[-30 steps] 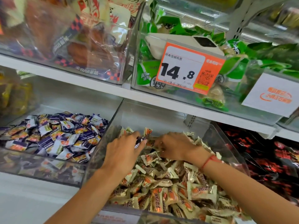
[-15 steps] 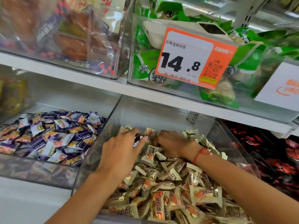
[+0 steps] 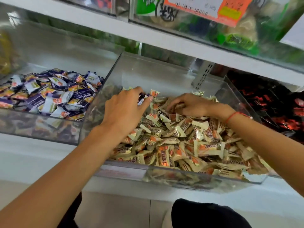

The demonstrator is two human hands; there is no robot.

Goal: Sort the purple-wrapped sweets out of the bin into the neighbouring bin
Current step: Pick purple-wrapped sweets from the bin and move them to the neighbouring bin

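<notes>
- Left hand [image 3: 125, 111] is pinching a purple-wrapped sweet [image 3: 142, 98] between thumb and fingertips, over the far left part of the middle bin [image 3: 181, 176].
- Right hand [image 3: 189, 105] is digging into the cream-wrapped sweets [image 3: 189, 142], fingers curled down; I cannot tell whether it is holding anything.
- The purple pile [image 3: 49, 94] is sitting in the left bin [image 3: 41, 127], just beside the middle one, over a clear wall.
- Handling judgement: the sweet is looking light and small, with a crinkly, slick film wrapper, so it is likely slipping out easily.
- Best hold: pinching across the filled body, not the flat crimped ends, which are probably folding under pressure.
- More purple ones may be hiding under the pile; none showing.
</notes>
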